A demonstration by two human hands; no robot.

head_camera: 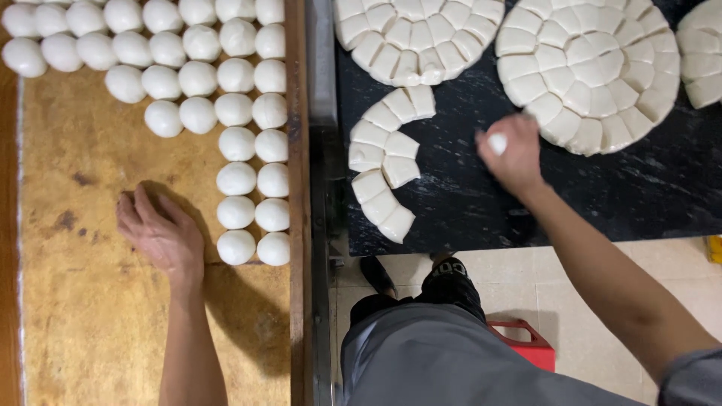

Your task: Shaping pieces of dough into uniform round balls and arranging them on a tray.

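My left hand (pixel 162 237) lies flat, palm down, on the brown wooden board (pixel 90 316), just left of the lowest dough balls (pixel 236 246). My right hand (pixel 511 154) is curled around a small white piece of dough (pixel 497 143) above the black stone counter (pixel 481 210). It hovers beside the lower left edge of a round slab of dough cut into wedges (pixel 590 71). A curved strip of cut dough pieces (pixel 383 162) lies to its left.
Many smooth white dough balls (pixel 165 60) sit in rows across the top and right of the board. Another cut dough round (pixel 417 34) lies at the top, a third (pixel 703 53) at the far right. A red stool (pixel 526 342) stands on the tiled floor.
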